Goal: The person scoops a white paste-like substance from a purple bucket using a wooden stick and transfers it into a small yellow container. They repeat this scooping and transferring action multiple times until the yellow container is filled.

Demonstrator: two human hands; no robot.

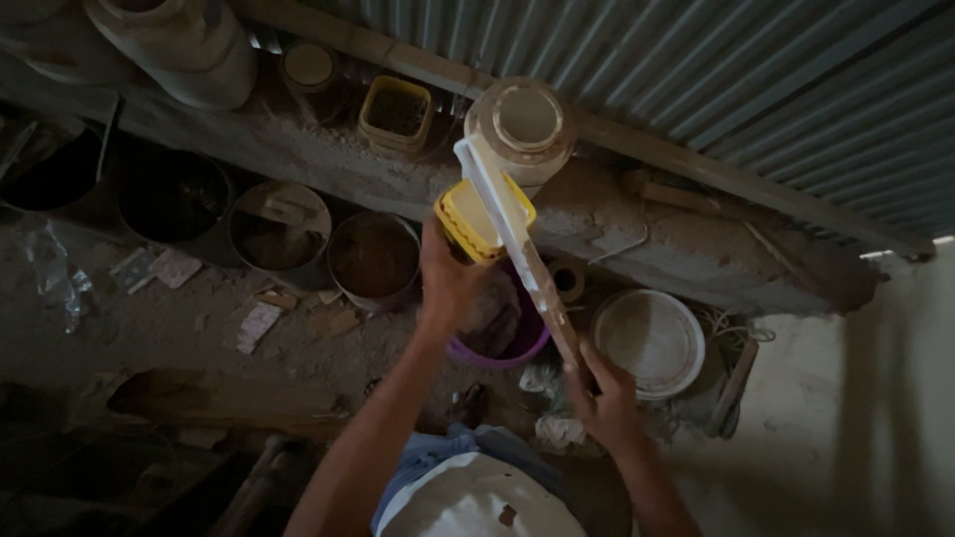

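Gripping a small yellow tub (476, 221) from underneath, the left hand (450, 283) has its fingers closed around the base and holds it up over a purple bowl (517, 343) on the ground. The right hand (605, 393) is wrapped around the lower end of a long flat stick (517, 244), whose white-coated far end reaches into the open top of the tub. So both hands are shut on something, one on the tub and one on the stick.

Handling-wise, I'd guess the tub is thin plastic: light, a bit squashy if squeezed hard, and probably slick if whatever's on the stick has run down the outside. Cupping it low around the base, like it's held now, seems the safest spot. The stick looks stiff and wooden, so the dry bare end is where you'd want your hand, away from the white stuff.

Moving outward: to the right of the bowl sits a white round lid (649, 341), and some crumpled rags (559, 430) lie near the right wrist. To the left there's a row of dark round tins (373, 261) with brownish contents, on dirt littered with paper scraps. Behind them runs a rough concrete ledge (637, 224) carrying another yellow tub (396, 116), a pale jar (521, 126) and big jugs, all against a corrugated metal wall (756, 80). It's pretty dim, so I can't tell what's in the tub.
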